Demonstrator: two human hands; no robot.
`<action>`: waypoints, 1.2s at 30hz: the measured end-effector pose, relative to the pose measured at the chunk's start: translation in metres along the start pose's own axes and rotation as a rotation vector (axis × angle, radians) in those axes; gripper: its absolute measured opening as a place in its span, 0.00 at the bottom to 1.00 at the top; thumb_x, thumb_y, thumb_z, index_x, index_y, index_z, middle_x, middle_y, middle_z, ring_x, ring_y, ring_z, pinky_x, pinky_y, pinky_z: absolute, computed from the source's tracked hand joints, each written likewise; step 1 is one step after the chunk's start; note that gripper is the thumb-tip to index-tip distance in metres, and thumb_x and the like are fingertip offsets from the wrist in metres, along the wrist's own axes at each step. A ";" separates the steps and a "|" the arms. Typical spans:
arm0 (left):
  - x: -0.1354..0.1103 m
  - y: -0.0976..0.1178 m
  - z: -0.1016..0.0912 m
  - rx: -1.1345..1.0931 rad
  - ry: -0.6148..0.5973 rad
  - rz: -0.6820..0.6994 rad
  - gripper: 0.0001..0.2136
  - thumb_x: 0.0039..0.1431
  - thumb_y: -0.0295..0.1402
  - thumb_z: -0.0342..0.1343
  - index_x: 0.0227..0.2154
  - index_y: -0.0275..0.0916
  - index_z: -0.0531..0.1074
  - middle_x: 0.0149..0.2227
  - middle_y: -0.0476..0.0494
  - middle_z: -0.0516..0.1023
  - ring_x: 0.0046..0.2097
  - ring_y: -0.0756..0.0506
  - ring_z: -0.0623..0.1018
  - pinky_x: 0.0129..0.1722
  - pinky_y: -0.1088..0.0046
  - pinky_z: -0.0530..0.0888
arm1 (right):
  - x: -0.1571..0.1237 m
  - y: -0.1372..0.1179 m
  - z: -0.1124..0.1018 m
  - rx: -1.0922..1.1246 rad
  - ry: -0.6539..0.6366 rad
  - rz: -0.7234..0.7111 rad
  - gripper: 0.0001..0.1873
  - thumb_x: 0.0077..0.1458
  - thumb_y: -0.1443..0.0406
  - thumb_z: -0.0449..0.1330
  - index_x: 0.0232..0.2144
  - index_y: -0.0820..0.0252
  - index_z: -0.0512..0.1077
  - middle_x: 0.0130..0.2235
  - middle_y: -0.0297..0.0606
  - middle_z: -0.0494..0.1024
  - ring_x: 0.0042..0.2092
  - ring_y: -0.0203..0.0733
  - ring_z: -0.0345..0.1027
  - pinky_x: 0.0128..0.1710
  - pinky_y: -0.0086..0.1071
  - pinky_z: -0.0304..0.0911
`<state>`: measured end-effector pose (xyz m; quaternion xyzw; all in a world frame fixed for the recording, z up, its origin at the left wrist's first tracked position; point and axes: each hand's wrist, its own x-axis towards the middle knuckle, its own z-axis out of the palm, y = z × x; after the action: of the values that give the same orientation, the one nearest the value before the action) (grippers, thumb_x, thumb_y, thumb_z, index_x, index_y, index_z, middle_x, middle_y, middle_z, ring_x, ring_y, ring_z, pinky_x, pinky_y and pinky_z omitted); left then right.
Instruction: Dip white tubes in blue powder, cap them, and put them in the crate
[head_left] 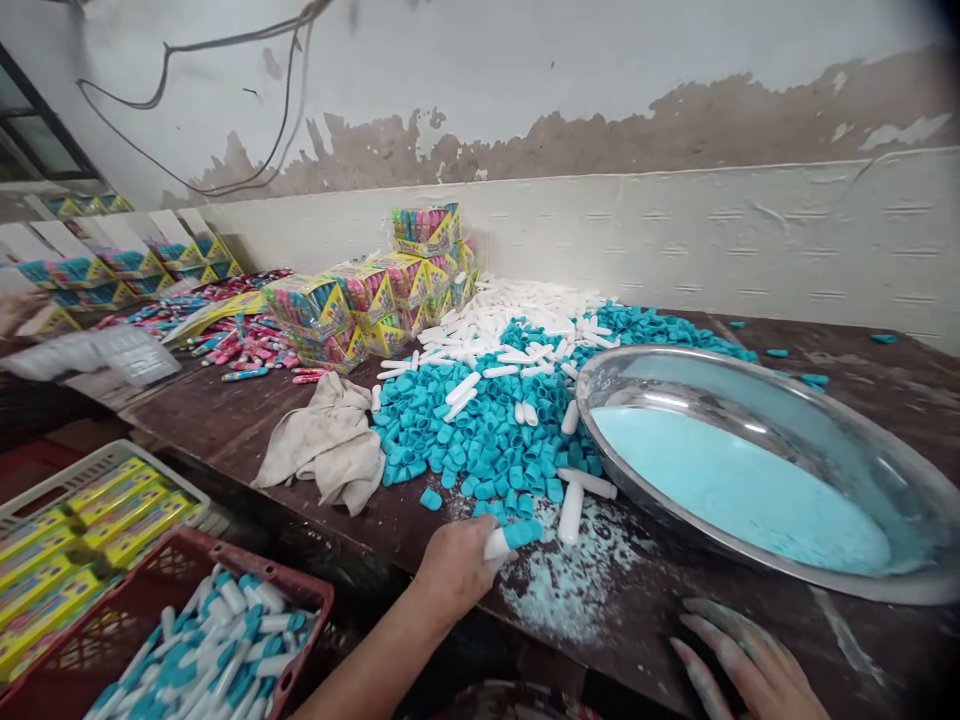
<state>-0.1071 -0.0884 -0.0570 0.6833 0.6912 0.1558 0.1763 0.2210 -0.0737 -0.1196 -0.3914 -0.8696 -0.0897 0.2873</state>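
My left hand (456, 562) is closed around a small white plastic tube (496, 544) that has a blue cap at its far end. It is at the front edge of the table, just short of a heap of loose blue caps (480, 430). Two white tubes lie on spilled pale blue powder beyond the held one. Fingers spread, my right hand (750, 655) is by the table edge at lower right, dusted with powder and holding nothing. Beyond it stands a wide steel basin (675, 368) with pale blue powder (735, 480) inside.
A crumpled cloth (322, 440) lies left of the caps, before stacked yellow display boxes (360, 300). White tubes (525, 300) are piled behind. At lower left, a red crate (300, 590) holds capped tubes beside a white crate (112, 452). Another person's hand (19, 310) shows far left.
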 end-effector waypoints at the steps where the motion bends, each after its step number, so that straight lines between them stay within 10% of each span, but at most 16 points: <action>1: 0.001 0.002 0.001 0.039 -0.022 -0.014 0.11 0.52 0.38 0.53 0.38 0.39 0.70 0.34 0.40 0.77 0.36 0.40 0.75 0.35 0.71 0.67 | 0.000 -0.001 -0.001 0.000 -0.008 0.006 0.15 0.54 0.58 0.52 0.41 0.58 0.69 0.42 0.41 0.73 0.45 0.47 0.65 0.44 0.38 0.58; 15: -0.008 0.014 0.000 -1.065 -0.055 -0.069 0.12 0.43 0.34 0.60 0.32 0.34 0.71 0.20 0.54 0.67 0.23 0.53 0.65 0.27 0.79 0.63 | 0.063 -0.052 -0.034 0.343 -0.001 0.093 0.12 0.54 0.63 0.54 0.43 0.56 0.67 0.43 0.39 0.73 0.46 0.43 0.65 0.45 0.34 0.60; 22: -0.015 0.029 0.005 -0.749 -0.009 0.099 0.06 0.49 0.34 0.56 0.28 0.36 0.71 0.26 0.51 0.72 0.30 0.50 0.69 0.30 0.79 0.64 | 0.123 -0.099 -0.019 0.755 -0.382 0.375 0.12 0.54 0.59 0.51 0.32 0.61 0.69 0.29 0.36 0.75 0.31 0.40 0.68 0.31 0.30 0.61; 36: -0.019 0.028 0.002 0.116 -0.139 0.175 0.09 0.50 0.26 0.48 0.34 0.40 0.67 0.33 0.44 0.76 0.36 0.41 0.76 0.34 0.70 0.70 | 0.130 -0.083 -0.028 1.189 -0.553 0.648 0.13 0.49 0.56 0.56 0.25 0.61 0.65 0.18 0.28 0.67 0.18 0.29 0.53 0.18 0.24 0.48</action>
<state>-0.0815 -0.1066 -0.0454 0.7593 0.6229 0.0826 0.1694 0.1040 -0.0587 -0.0169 -0.4153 -0.6528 0.5891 0.2333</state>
